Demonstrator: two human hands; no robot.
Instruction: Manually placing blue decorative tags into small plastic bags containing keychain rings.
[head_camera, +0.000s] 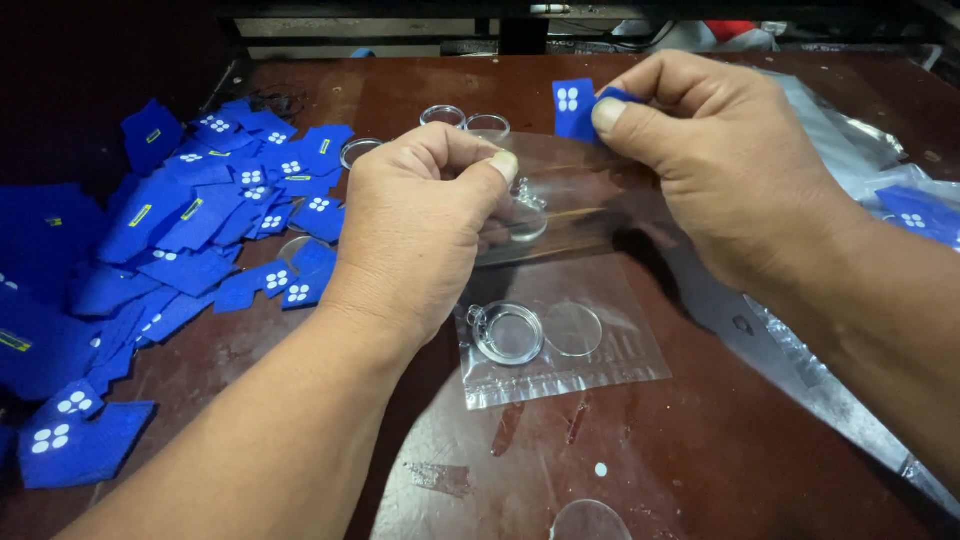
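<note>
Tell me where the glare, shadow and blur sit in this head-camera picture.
Head view: glare streaks the clear bag between the left hand and right hand, and the plastic sheet at right; the far-left corner behind the blue fabric pieces falls into deep shadow; the table shows dull sheen; the forearms at the bottom edges look stretched and soft.

— What are we working on here?

— We have a dark reddish-brown table (720, 440), its top scuffed and blotched with pale marks.

— And what lies on it?

— On our left we see a heap of blue fabric patches (190, 230), some showing white dots. Near the middle lies a clear plastic bag (600, 370) with a clear round keyring case (508, 332) and a clear disc (573, 329) inside. Two small clear round shells (465, 118) sit farther back, and crumpled clear plastic wrap (850, 150) lies on our right.
</note>
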